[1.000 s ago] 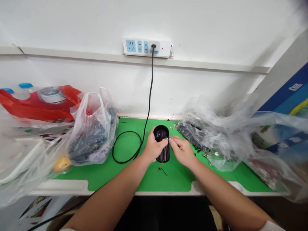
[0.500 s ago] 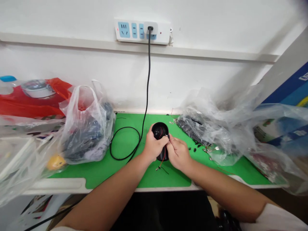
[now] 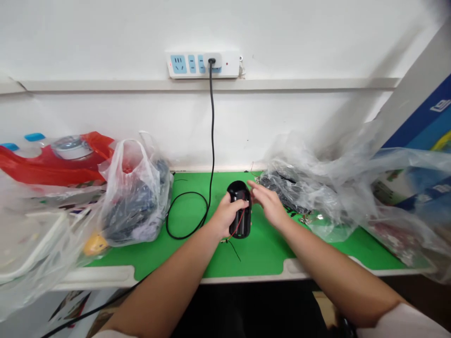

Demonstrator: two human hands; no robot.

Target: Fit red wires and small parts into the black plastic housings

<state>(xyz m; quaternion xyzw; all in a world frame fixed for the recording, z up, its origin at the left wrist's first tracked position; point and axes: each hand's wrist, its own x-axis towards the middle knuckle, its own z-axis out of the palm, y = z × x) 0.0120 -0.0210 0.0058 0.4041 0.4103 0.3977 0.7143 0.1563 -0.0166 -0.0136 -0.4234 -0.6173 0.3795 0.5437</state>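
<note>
My left hand (image 3: 228, 213) is closed round a black, oblong plastic housing (image 3: 241, 227) with a rounded top, its thumb lying across the front. Thin red and black wires (image 3: 241, 217) run out of the housing and hang down over the mat, their ends near its lower left. Just right of the housing, my right hand (image 3: 268, 201) is apart from it, fingers stretched out and nothing seen in them. The inner parts under my left thumb are too small to make out.
On the green mat (image 3: 259, 258) lies a looped black cable (image 3: 186, 192) rising to a wall power strip (image 3: 202, 65). Clear bags (image 3: 136, 202) stand at left beside a yellow toy (image 3: 95, 244). At right, a plastic bag (image 3: 317, 188) holds dark parts, with small metal pieces (image 3: 306, 218) near it.
My right hand has let go of the housing and moved off to the right with its fingers opened out. My left hand still holds the housing, now tilted differently. The view has shifted slightly.
</note>
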